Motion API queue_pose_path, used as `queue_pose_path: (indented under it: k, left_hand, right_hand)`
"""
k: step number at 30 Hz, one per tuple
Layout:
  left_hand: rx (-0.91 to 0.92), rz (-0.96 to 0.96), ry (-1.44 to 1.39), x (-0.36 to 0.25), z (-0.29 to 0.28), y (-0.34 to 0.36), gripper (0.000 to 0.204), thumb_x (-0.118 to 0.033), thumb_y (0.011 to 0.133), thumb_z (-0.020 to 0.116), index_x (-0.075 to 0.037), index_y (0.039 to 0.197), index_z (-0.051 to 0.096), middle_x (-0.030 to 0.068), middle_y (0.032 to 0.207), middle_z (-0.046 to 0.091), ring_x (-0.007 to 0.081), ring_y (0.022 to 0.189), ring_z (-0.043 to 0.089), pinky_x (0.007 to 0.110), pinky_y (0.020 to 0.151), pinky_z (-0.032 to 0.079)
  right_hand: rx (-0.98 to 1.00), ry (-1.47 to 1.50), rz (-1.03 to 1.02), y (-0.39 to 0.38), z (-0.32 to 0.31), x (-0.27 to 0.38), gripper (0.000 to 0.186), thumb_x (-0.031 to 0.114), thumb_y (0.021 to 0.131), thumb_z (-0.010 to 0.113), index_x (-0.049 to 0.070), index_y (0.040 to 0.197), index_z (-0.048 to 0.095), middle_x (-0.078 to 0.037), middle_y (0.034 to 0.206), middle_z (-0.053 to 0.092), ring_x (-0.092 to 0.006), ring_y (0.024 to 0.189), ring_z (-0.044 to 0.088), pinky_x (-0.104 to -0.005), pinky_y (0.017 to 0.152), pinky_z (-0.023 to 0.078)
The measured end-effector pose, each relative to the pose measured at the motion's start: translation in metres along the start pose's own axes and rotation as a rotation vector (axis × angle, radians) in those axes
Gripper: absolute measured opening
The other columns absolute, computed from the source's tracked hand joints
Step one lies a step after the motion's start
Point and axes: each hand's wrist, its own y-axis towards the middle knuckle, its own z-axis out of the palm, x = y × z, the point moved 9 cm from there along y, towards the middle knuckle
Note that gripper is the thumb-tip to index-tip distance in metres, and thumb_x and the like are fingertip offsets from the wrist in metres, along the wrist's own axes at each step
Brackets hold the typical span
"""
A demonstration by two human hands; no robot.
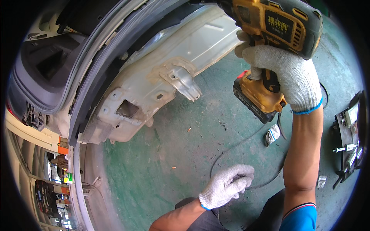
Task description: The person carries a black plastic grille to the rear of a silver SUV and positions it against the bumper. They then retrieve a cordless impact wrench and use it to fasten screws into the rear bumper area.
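My right hand (283, 69), in a white knit glove with a blue cuff, is wrapped round the grip of a yellow and black cordless impact wrench (283, 25). Its battery pack (256, 96) hangs below the hand, and its front end is hidden at the top edge. The wrench is raised beside the bare metal rear panel (154, 75) of a car, near a protruding bracket (184, 81). Low over the floor, my gloved left hand (227, 186) is closed with its fingers curled together. Whatever lies inside them, if anything, is hidden.
A thin dark cable (223, 154) curves across the green floor (185, 134). A crumpled white glove (272, 134) lies by it. At the right stands a black part (348, 134) with metal pieces on it. The car's dark rubber-edged opening (83, 92) fills the left.
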Motion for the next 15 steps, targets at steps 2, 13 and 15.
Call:
queue_pose_path:
  k: [2, 13, 15]
  left_hand:
    - [-0.019, -0.009, -0.013, 0.002, -0.002, 0.005, 0.03, -0.007, 0.095, 0.062, -0.001, 0.124, 0.059, 0.0047, 0.1, 0.065, 0.0064, 0.076, 0.057, 0.019, 0.059, 0.046]
    - [-0.155, -0.133, -0.378, 0.033, -0.028, 0.026, 0.027, -0.006, 0.095, 0.058, -0.003, 0.121, 0.058, 0.0078, 0.102, 0.068, 0.0107, 0.074, 0.062, 0.023, 0.061, 0.047]
    - [-0.109, -0.048, -0.448, 0.023, -0.026, 0.029, 0.028, -0.003, 0.093, 0.058, -0.001, 0.121, 0.058, 0.0091, 0.103, 0.068, 0.0137, 0.078, 0.063, 0.026, 0.067, 0.049]
  right_hand:
    - [-0.068, 0.048, 0.002, -0.004, -0.001, -0.006, 0.027, 0.01, 0.071, 0.078, 0.004, 0.095, 0.07, -0.001, 0.071, 0.062, -0.0093, 0.058, 0.057, -0.0245, 0.053, 0.048]
    - [0.181, -0.356, -0.434, 0.013, -0.013, 0.004, 0.046, 0.004, 0.073, 0.075, 0.005, 0.117, 0.062, -0.008, 0.105, 0.067, -0.0202, 0.094, 0.065, -0.0327, 0.085, 0.055]
    - [0.199, -0.323, -0.369, 0.016, -0.014, 0.004, 0.05, 0.007, 0.073, 0.074, 0.004, 0.12, 0.059, -0.011, 0.112, 0.066, -0.0238, 0.099, 0.065, -0.0336, 0.09, 0.053]
